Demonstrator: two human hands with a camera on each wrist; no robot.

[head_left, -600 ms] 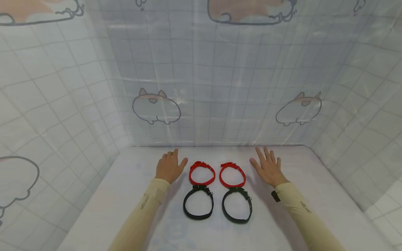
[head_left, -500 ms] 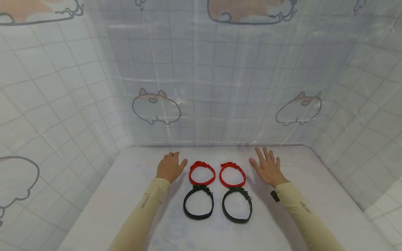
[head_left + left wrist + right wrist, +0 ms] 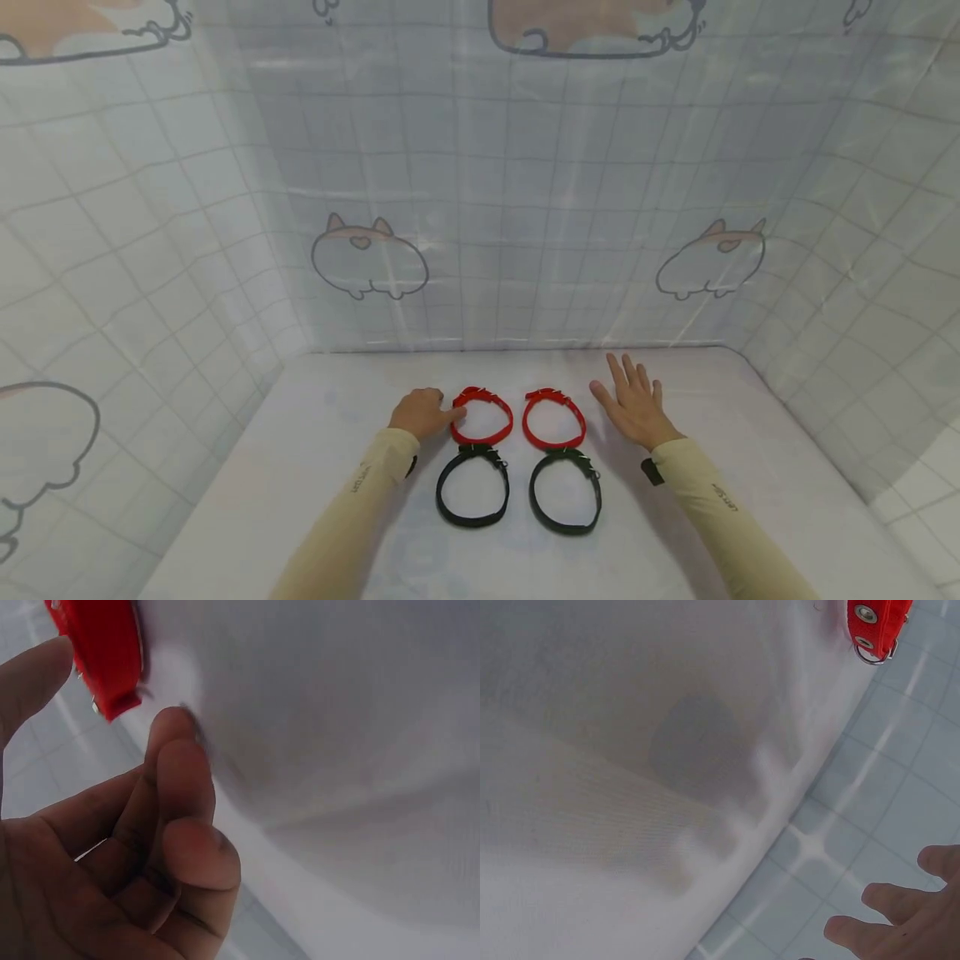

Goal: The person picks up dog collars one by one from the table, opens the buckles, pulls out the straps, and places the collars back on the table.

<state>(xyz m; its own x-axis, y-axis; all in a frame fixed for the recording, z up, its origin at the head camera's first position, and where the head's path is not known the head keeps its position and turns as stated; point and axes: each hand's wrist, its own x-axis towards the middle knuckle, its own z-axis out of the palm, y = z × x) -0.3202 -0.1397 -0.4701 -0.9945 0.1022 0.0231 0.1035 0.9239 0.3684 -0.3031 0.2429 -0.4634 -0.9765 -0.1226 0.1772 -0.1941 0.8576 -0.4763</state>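
Two red buckled collars lie as loops on the white surface in the head view, the left red collar [image 3: 482, 440] and the right red collar [image 3: 582, 421]. My left hand [image 3: 420, 413] is at the left red collar, thumb reaching over its left edge. In the left wrist view the thumb [image 3: 37, 679] overlaps the red strap [image 3: 109, 656]; the bent fingers stay apart from it. My right hand [image 3: 635, 408] is spread beside the right red collar and holds nothing. Eyelets and a metal ring show on the red strap [image 3: 881, 622] in the right wrist view.
Nearer me lie a left black collar [image 3: 472, 522] and a right dark green-black collar [image 3: 564, 528], close to the red ones. A grid-patterned curtain [image 3: 495, 208] with cartoon animals stands behind the white surface [image 3: 262, 500] and along both sides.
My left hand has moved right and slightly nearer me, to the left red collar, its fingers bending more. The right hand has shifted only slightly. The collars look unmoved.
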